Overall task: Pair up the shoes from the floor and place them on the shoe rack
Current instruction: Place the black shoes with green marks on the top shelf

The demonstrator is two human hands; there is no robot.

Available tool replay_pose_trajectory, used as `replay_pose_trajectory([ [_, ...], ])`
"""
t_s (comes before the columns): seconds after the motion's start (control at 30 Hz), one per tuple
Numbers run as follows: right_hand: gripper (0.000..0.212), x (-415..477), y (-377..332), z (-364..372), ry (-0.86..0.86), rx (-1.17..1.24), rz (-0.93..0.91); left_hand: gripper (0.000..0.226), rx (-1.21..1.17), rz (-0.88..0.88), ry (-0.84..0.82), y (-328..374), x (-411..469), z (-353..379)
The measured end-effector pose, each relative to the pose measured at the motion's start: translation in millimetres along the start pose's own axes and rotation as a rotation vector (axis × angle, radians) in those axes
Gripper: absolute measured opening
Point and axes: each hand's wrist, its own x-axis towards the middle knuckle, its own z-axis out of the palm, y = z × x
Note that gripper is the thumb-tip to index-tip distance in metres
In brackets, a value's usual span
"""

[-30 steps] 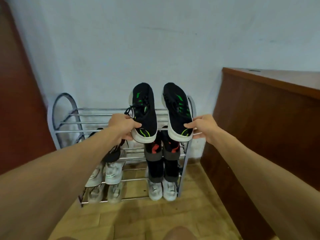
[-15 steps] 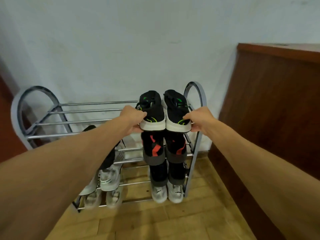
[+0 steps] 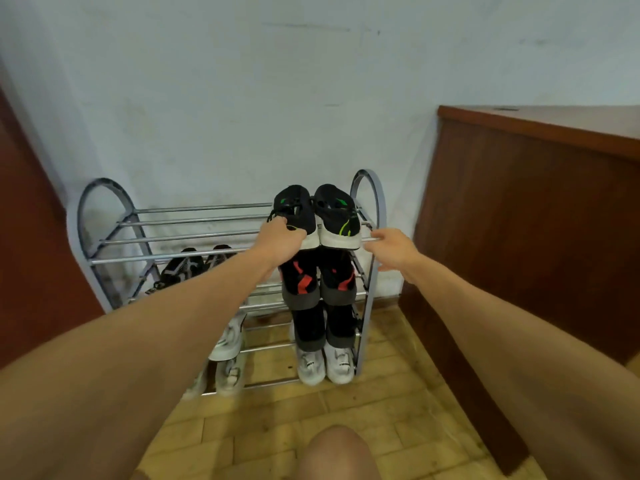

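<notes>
Two black sneakers with green marks and white soles rest side by side on the right end of the top tier of the metal shoe rack (image 3: 180, 233). My left hand (image 3: 278, 239) grips the heel of the left black sneaker (image 3: 294, 211). The right black sneaker (image 3: 337, 220) sits on the bars, and my right hand (image 3: 393, 249) is off it, fingers apart, just to its right near the rack's side arch.
Lower tiers hold black-and-red shoes (image 3: 317, 282), white sneakers (image 3: 323, 365), more white shoes (image 3: 228, 341) and a dark patterned pair (image 3: 188, 266). A brown wooden cabinet (image 3: 526, 237) stands right of the rack. A brown door (image 3: 31, 271) is left. My knee (image 3: 337, 452) shows at the bottom.
Both sneakers came down from the air onto the rack's top tier. My right hand has let go of the right sneaker and drawn back to the right.
</notes>
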Motion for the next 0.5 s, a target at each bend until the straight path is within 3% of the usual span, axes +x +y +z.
replay_pose_trajectory([
  [0.13,0.043,-55.9,22.4,-21.2,-0.096,-0.003,0.016,0.048,-0.084,0.039,-0.085,7.5,-59.9,17.1],
  [0.3,0.041,-125.9,76.3,-42.7,-0.229,-0.087,0.04,0.037,-0.165,0.1,-0.276,7.7,-139.4,50.2],
  [0.5,0.035,-191.9,184.3,-62.7,-0.236,0.016,0.24,0.04,0.109,0.132,-0.603,-6.1,-184.5,125.1],
])
